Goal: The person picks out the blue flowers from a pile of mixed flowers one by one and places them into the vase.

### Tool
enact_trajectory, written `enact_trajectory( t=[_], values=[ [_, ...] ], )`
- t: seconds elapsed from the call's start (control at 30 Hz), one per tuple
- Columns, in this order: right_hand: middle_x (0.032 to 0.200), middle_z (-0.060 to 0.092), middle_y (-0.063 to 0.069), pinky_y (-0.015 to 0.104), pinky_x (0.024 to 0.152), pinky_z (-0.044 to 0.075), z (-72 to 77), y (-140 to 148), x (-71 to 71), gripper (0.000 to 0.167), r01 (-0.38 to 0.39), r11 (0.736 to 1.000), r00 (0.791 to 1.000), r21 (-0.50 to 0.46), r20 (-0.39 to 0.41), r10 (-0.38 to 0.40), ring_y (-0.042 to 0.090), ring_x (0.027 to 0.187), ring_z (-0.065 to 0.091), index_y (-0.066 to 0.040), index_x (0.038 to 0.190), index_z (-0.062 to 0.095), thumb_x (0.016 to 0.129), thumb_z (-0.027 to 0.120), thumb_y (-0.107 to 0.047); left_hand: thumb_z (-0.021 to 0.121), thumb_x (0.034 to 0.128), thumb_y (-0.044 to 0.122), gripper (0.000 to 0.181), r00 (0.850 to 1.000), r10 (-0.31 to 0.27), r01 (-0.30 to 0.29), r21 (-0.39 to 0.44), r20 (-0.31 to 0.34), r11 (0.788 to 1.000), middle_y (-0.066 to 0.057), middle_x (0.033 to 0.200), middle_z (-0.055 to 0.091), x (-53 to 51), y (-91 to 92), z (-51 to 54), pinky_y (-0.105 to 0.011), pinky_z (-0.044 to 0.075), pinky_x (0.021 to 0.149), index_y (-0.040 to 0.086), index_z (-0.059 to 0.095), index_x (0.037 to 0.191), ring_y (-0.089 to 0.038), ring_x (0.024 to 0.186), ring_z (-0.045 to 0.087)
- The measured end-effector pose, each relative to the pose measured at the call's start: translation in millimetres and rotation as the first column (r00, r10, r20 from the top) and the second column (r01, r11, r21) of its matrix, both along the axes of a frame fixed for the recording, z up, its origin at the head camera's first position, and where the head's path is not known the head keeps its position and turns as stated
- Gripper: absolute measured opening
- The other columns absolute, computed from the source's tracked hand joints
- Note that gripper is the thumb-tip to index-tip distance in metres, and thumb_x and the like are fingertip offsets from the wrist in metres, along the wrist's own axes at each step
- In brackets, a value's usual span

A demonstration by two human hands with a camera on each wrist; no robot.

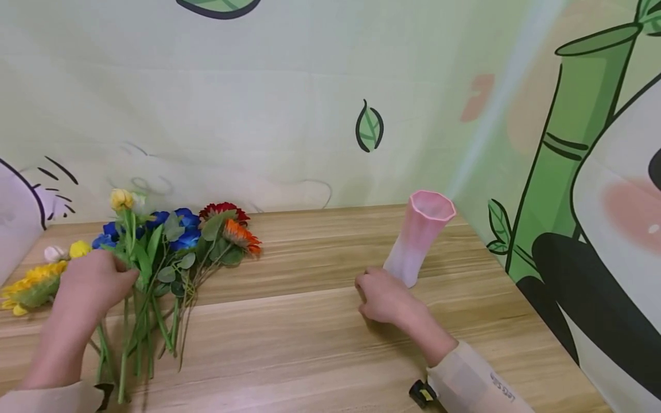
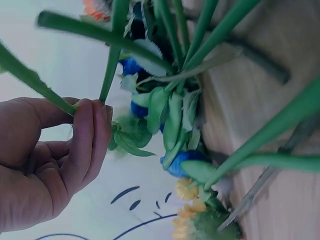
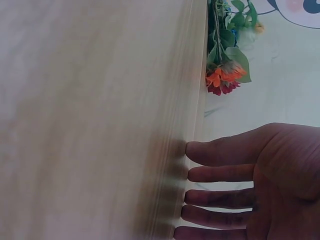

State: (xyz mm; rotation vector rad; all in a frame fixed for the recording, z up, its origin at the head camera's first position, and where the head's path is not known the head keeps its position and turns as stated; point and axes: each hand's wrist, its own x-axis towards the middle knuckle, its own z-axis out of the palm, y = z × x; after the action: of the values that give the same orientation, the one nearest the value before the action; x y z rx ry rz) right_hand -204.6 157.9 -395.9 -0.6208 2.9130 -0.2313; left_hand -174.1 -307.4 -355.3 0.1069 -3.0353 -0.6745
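My left hand [image 1: 98, 281] is over the flower pile at the left and pinches a green stem [image 2: 113, 65] between thumb and fingertips. That stem seems to belong to the pale yellow tulip [image 1: 121, 199], whose head stands above the other blooms. Around it lie blue flowers [image 1: 186, 229], a dark red flower [image 1: 224, 211], an orange flower [image 1: 241, 235] and a sunflower [image 1: 32, 285]. My right hand [image 1: 384, 295] holds nothing; its fingertips rest on the table. Just behind that hand stands a pink-and-white vase [image 1: 420, 235].
The wooden table [image 1: 299, 338] meets a printed cloth backdrop [image 1: 289, 126] at its back edge. Loose green stems [image 1: 150, 338] reach toward the table's front. A white bud [image 1: 54, 253] and a yellow bud [image 1: 80, 248] lie near the sunflower.
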Motion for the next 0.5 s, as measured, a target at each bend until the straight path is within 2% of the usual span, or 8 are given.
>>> enact_trajectory(
  t=[0.13,0.3,0.5],
  values=[
    [0.096,0.061,0.008,0.042,0.084,0.053,0.8,-0.1,0.5,0.028,0.002,1.000,1.000,0.000,0.001,-0.002,0.026,0.091,0.059,-0.003,0.103,0.070,0.081,0.085,-0.012,0.060,0.0972,0.017,0.049,0.999,0.043,-0.044,-0.020,-0.032,0.999,0.005,0.050,0.032,3.5,-3.7,2.9,-0.031,0.030,0.046,0.017,0.039,0.053,-0.014,0.046,0.032],
    [0.095,0.061,0.007,0.042,0.082,0.053,1.6,-0.1,0.8,0.027,-0.001,1.000,1.000,-0.008,-0.006,0.001,0.025,0.090,0.059,-0.003,0.102,0.070,0.081,0.085,-0.012,0.061,0.0961,0.017,0.048,0.991,0.129,-0.130,-0.029,-0.031,0.991,0.002,0.051,0.037,7.5,-10.1,6.0,-0.033,0.032,0.046,0.014,0.042,0.052,-0.019,0.048,0.038],
    [0.094,0.060,0.007,0.042,0.082,0.053,1.2,-0.4,1.3,0.027,-0.013,1.000,1.000,-0.010,-0.012,0.013,0.025,0.088,0.059,-0.003,0.100,0.070,0.080,0.085,-0.012,0.056,0.0906,0.011,0.042,0.978,0.196,-0.200,-0.043,-0.076,0.979,-0.001,0.050,0.038,13.2,-23.0,5.1,-0.034,0.034,0.044,0.011,0.041,0.051,-0.023,0.048,0.042]
  ],
)
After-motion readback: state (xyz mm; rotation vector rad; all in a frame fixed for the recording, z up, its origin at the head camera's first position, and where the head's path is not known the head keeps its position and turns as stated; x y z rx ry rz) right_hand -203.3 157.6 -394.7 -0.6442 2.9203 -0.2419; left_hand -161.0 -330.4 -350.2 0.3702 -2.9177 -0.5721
